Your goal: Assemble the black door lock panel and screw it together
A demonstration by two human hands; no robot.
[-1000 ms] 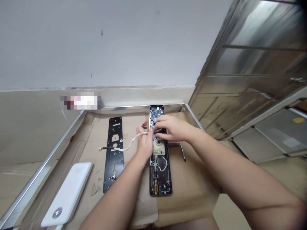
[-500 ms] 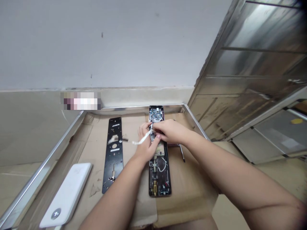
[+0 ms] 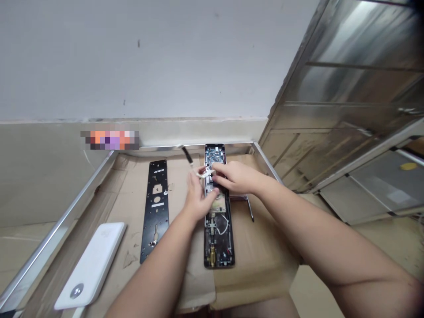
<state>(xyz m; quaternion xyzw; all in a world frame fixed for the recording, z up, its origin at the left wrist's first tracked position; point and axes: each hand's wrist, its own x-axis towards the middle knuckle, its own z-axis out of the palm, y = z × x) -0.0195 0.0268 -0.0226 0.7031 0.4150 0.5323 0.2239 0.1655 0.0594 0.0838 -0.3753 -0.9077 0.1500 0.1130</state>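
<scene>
Cardboard sheet (image 3: 261,256), steel-edged tray: open door-lock body (image 3: 218,247) lies long axis fore-aft. R hand (image 3: 236,176) nearer, fingers together on it. L hand (image 3: 195,198) at white cable (image 3: 206,175), pinch unclear.

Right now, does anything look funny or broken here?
The long door lock lies open, so its circuit board and thin white wire show. That looks odd because such parts are usually covered. The cardboard beneath has torn, scuffed patches too.

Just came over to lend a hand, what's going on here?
A person's left hand and right hand are working at a white cable over an opened black electronic door lock, its circuit board exposed. The cable's black end sticks up. A black mounting plate lies beside the lock on cardboard.
</scene>
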